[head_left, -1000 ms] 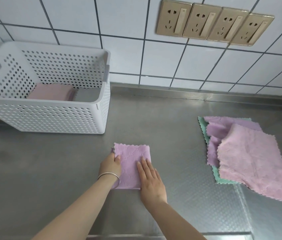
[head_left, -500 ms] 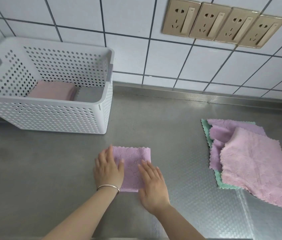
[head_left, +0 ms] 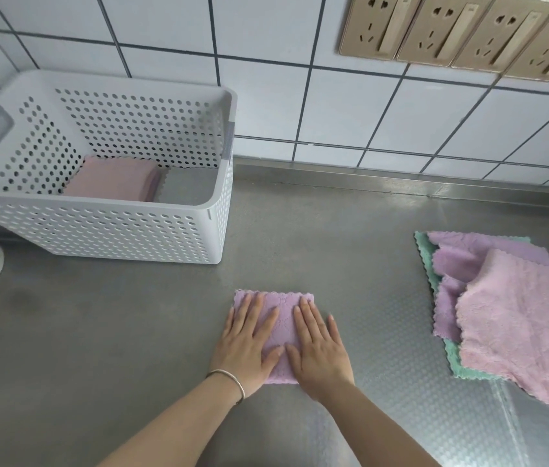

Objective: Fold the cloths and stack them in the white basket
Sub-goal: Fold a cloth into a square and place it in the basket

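Head view: we press our left hand (head_left: 244, 345) and right hand (head_left: 320, 348), fingers flat, gripping nothing, on the folded cloth (head_left: 281, 315), lower centre of the desk (head_left: 97, 332).

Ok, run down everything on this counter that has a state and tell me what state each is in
Folded purple cloth: flat on the counter, pressed under both hands.
Left hand: fingers straight, flat on the cloth.
Right hand: fingers straight, flat on the cloth.
White basket: upright, holding a folded pink cloth and a grey one.
Cloth pile: unfolded, overlapping, at the right.
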`<state>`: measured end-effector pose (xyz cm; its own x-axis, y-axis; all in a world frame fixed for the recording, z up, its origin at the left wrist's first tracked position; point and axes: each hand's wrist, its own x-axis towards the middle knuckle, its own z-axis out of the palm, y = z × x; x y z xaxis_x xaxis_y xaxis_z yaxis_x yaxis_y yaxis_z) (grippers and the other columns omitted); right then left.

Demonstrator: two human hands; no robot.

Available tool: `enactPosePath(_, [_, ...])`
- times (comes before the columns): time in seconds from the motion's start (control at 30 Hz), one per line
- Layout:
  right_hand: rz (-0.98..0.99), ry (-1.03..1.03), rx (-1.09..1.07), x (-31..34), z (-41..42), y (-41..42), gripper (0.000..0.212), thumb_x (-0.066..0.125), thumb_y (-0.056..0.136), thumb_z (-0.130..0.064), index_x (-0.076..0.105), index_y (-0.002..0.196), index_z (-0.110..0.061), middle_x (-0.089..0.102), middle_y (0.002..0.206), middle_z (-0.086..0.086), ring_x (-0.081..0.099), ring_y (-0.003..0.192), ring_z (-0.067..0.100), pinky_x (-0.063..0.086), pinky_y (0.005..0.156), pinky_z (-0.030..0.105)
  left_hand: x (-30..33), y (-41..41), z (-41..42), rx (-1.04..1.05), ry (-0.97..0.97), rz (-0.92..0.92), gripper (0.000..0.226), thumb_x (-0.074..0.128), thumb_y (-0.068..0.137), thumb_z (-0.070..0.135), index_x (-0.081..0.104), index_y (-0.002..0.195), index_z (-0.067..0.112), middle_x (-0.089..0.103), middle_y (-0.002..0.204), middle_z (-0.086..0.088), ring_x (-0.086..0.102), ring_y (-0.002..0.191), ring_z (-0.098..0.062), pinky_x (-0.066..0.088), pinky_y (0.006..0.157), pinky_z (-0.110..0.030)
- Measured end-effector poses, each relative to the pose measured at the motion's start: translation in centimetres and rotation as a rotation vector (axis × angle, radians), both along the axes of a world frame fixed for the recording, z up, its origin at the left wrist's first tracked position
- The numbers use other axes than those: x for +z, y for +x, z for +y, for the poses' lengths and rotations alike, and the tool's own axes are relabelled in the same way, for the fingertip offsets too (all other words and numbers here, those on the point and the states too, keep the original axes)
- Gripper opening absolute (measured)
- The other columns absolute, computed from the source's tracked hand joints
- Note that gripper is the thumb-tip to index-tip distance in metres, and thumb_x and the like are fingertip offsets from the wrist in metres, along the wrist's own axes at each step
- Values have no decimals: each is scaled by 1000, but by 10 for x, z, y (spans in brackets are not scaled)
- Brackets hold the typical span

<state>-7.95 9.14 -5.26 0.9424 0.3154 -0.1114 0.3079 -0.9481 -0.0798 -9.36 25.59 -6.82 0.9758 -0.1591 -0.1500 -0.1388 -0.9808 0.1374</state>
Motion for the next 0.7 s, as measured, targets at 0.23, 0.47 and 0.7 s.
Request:
enactPosePath(0.23, [42, 47, -18, 3, 5, 2, 63, 37, 83, -42, 46, 136, -10, 30, 147, -1, 22, 142, 15, 18, 109, 35, 12, 9, 2, 4, -34, 32, 70, 38, 81, 57, 19, 145, 35, 8, 157, -3, -5, 145, -20, -2, 115, -39])
enactPosePath(0.47, [309, 632, -691, 33, 4, 0, 50, 52, 86, -16, 41, 135, -12, 48, 131, 4, 48, 117, 20, 40, 91, 27, 36, -9, 13, 890, -340, -93, 45, 77, 65, 35, 64, 102, 14, 50, 117, -14, 45, 108, -35, 39, 92, -38])
enactPosePath(0.7, [729, 532, -608, 45, -13, 4, 35, 47, 89, -23, 31, 58, -17, 33, 59, -3, 31, 51, 12, 23, 45, 21, 40, -19, -9, 876, -307, 202, 23, 55, 84, 42, 62, 95, 23, 54, 116, -4, 54, 104, -26, 44, 86, -30])
